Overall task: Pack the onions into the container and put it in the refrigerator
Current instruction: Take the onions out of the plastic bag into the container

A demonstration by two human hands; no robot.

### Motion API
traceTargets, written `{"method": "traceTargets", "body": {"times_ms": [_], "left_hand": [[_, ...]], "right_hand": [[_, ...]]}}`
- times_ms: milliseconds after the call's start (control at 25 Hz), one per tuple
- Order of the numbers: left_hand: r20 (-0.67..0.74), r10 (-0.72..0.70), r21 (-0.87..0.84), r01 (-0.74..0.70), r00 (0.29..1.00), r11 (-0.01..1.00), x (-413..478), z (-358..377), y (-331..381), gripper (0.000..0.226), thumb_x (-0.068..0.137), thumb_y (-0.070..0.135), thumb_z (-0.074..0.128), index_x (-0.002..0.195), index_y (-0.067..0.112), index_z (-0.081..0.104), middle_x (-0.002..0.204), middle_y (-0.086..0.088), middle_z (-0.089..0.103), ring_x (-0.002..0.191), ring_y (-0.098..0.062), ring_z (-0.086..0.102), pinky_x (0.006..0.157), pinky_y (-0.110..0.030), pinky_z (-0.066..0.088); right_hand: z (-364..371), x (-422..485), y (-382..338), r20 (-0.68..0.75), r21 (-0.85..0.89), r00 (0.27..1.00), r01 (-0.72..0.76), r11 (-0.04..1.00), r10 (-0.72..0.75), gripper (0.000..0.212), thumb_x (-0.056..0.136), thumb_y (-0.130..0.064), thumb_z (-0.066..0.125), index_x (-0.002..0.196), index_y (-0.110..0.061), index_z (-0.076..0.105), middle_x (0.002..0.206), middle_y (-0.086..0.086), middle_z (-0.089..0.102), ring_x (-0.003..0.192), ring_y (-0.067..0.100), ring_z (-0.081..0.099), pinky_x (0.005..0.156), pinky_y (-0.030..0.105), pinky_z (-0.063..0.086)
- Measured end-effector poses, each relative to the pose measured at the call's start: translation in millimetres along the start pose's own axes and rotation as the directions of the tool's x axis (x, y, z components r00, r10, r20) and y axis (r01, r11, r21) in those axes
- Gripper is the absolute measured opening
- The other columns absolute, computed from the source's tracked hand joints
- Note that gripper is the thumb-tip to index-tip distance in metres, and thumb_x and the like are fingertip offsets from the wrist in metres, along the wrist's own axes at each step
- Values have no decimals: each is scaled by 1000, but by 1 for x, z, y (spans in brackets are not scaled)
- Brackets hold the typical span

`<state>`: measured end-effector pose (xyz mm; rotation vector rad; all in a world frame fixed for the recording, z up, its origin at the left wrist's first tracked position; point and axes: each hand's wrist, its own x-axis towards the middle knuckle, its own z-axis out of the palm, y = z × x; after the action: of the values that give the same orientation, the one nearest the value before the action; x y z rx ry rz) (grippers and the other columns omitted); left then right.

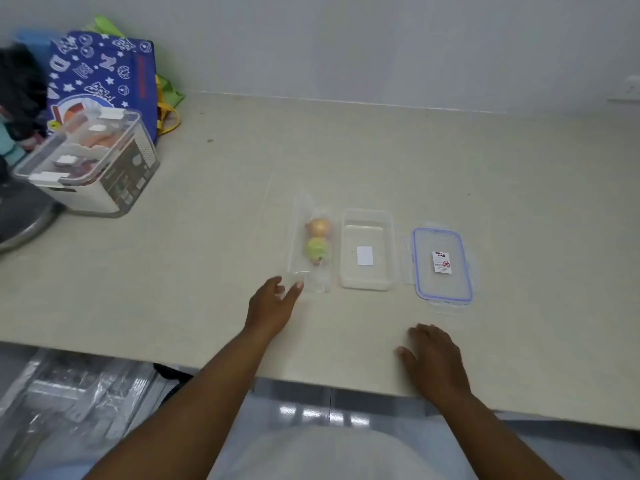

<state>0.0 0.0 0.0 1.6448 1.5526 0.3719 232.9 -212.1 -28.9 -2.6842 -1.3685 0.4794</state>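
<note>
Nearest the camera, low and right of centre in the frame, the right hand (433, 358) lay flat on the counter (207, 271) with fingers loosely spread, holding nothing; it looked parked there as a brace, apart from everything else. The left hand (273, 303) reached further in at the centre, open, its thumb and fingers parted at the near end of a clear plastic bag (310, 244). Whether the fingertips were already touching the film I could not tell. It seemed placed to pinch the bag's mouth so the contents could be brought out.

Inside that bag, at the middle of the frame, sat the onions (318, 242): one brownish, one paler and greenish, touching, one behind the other. Just right of the bag stood the empty container (367, 249), open side up, and right of that its lid (442, 265) lay flat, probably set aside to leave the opening free. Nothing blocked the short path from bag to container except the bag's own film.

Far off in the upper left stood a clear storage box (90, 164) and a blue patterned bag (100, 74), well clear. No refrigerator was in view.
</note>
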Motion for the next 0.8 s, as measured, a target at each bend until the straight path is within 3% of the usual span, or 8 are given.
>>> {"method": "traceTargets", "body": {"times_ms": [80,200,400,520,640,720,800], "left_hand": [[-15,-87,-178,83,996,981,20,-2,19,62,82,59,61,128,17,56,113,1,65,101,-17,58,93,-32,46],[-68,-58,-108,50,996,993,42,-7,40,29,89,36,57,99,11,69,98,-7,73,98,-28,66,90,-38,52],[-59,6,-88,-11,998,996,13,-3,26,21,88,28,53,83,13,67,87,-5,73,87,-26,68,78,-34,54],[-31,178,28,-177,984,984,-22,-6,11,21,89,27,56,68,25,53,71,6,63,69,-17,60,62,-28,45],[19,341,143,-340,940,929,-51,-13,3,20,91,22,56,71,18,52,69,2,60,66,-22,57,60,-34,48],[81,409,225,-417,909,881,-62,-15,2,20,92,23,53,74,15,51,74,-3,63,71,-25,59,59,-35,46],[153,457,295,-482,876,825,-68,-14,4,23,92,28,53,72,19,44,73,2,57,72,-26,59,57,-31,37]], "right_hand": [[-5,12,-25,49,136,996,63,989,-70,48,93,-44,54,132,-16,56,137,5,57,130,26,46,108,35,35],[-18,31,-68,135,331,982,82,940,-133,42,93,-40,58,127,-15,61,129,4,62,122,23,55,104,32,41],[-40,50,-116,123,582,987,14,813,-104,24,89,-37,63,104,-21,72,98,-8,70,99,12,65,89,23,46],[-51,55,-141,111,697,989,-11,717,-93,13,88,-36,63,89,-26,71,88,-10,72,86,11,70,85,31,55],[-58,59,-166,166,756,981,-63,652,-98,22,83,-45,66,84,-23,72,83,-7,74,73,10,72,80,37,60],[-59,61,-181,223,726,968,-84,683,-119,34,76,-53,70,80,-20,72,81,-4,74,74,13,72,76,35,59],[-59,60,-191,241,645,963,-66,761,-120,34,76,-49,71,76,-15,71,78,-1,73,75,16,69,75,33,57]]}}
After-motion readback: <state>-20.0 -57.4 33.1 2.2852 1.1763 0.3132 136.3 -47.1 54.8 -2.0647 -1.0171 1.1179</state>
